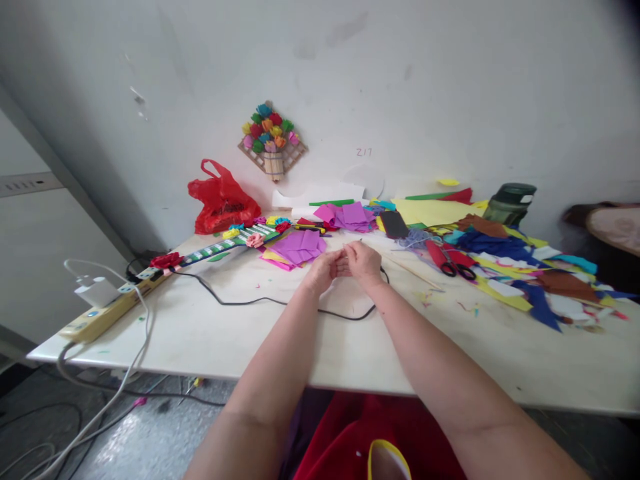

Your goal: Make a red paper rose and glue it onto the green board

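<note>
Above the middle of the table, my left hand [321,272] and my right hand [364,263] meet, their fingertips bent in toward each other. Both are closed. Whatever lies between the fingers is too small or hidden to name. A dark tip shows just above the right fingers. Left of my hands is a stack of purple paper squares [299,248], with yellow and pink sheets beneath. A black cable [260,301] runs under my forearms and bends up by the right wrist. Right of that wrist lies a thin wooden stick [413,272].
Scissors [457,268], a phone [394,225], colored paper scraps [500,250] and a green bottle [509,204] are on the right. At left are a power strip [120,303], a flower-decorated board [220,248] and a red plastic bag [223,200]. The table's front edge [360,387] is near me.
</note>
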Demonstrator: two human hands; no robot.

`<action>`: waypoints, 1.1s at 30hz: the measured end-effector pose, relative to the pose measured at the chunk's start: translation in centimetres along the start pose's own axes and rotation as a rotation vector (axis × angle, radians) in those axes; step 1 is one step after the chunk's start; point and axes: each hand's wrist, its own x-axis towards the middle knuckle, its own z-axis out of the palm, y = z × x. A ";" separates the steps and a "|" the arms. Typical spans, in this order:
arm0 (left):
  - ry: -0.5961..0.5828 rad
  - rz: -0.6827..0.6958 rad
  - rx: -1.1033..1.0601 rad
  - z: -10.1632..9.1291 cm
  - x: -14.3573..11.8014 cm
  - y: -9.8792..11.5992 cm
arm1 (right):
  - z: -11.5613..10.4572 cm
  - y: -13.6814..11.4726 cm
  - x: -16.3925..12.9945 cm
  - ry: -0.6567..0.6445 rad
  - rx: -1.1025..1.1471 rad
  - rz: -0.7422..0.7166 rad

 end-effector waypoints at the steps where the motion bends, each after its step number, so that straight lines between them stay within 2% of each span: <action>1: -0.004 0.008 0.028 0.1 -0.1 0.0 | 0.0 0.0 0.0 -0.004 -0.020 0.050; 7: 0.097 0.087 0.131 -0.3 -0.4 -0.1 | -0.6 0.1 0.5 -0.005 -0.083 0.257; 10: 0.184 0.138 0.146 -0.6 -0.2 -0.2 | -0.7 0.4 0.6 -0.010 0.003 0.272; 14: 0.260 0.175 0.149 -0.8 0.0 -0.2 | 0.1 0.7 0.5 -0.048 0.236 0.236; 18: 0.245 0.184 0.150 -1.1 0.2 -0.2 | 1.3 0.8 0.2 -0.113 0.485 0.254; 21: 0.243 0.199 0.155 -1.2 0.4 -0.3 | 1.6 0.6 0.1 -0.088 0.589 0.251; 26: 0.252 0.185 0.164 -1.1 0.3 -0.3 | 1.1 -0.1 0.1 -0.044 0.566 0.222; 33: 0.220 0.133 0.246 -0.5 -0.2 0.0 | 0.2 -0.6 -0.1 -0.092 0.443 0.143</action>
